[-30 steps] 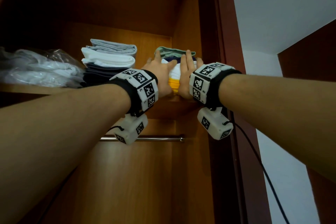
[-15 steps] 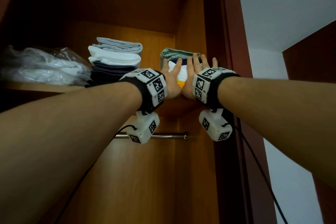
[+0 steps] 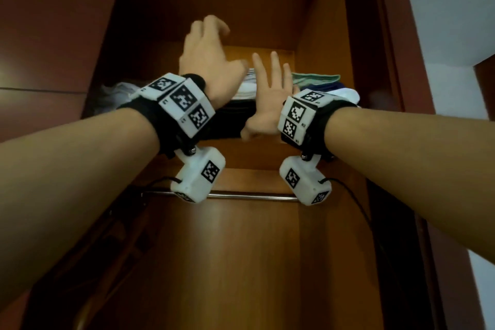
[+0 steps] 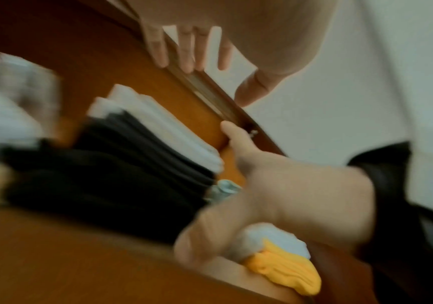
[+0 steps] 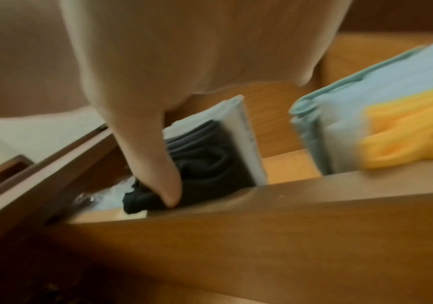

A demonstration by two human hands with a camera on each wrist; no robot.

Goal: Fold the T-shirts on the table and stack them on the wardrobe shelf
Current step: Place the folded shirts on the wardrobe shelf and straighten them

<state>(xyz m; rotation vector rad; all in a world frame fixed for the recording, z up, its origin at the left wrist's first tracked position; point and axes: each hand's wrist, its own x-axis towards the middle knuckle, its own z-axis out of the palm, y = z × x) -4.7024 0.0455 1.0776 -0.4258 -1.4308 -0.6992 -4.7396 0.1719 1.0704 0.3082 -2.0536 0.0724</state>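
Both hands were raised in front of the wardrobe shelf, and neither held anything. The left hand hung highest, above the shelf edge, its grip loose, with the fingers spread and slightly bent (blur hid the fingertips). The right hand stood lower, in front of the gap between the two piles, its grip flat and open, fingers straight and pointing upward, thumb out to the side.

On the shelf lay two stacks of folded T-shirts. The left stack had dark shirts under white and grey ones; in the head view most of it was hidden behind the two hands. The right stack sat apart from it toward the wardrobe's side wall, with a pale green shirt on top and white and yellow folds below. A crumpled plastic bag lay at the far left of the shelf. Below the shelf ran a metal hanging rail.
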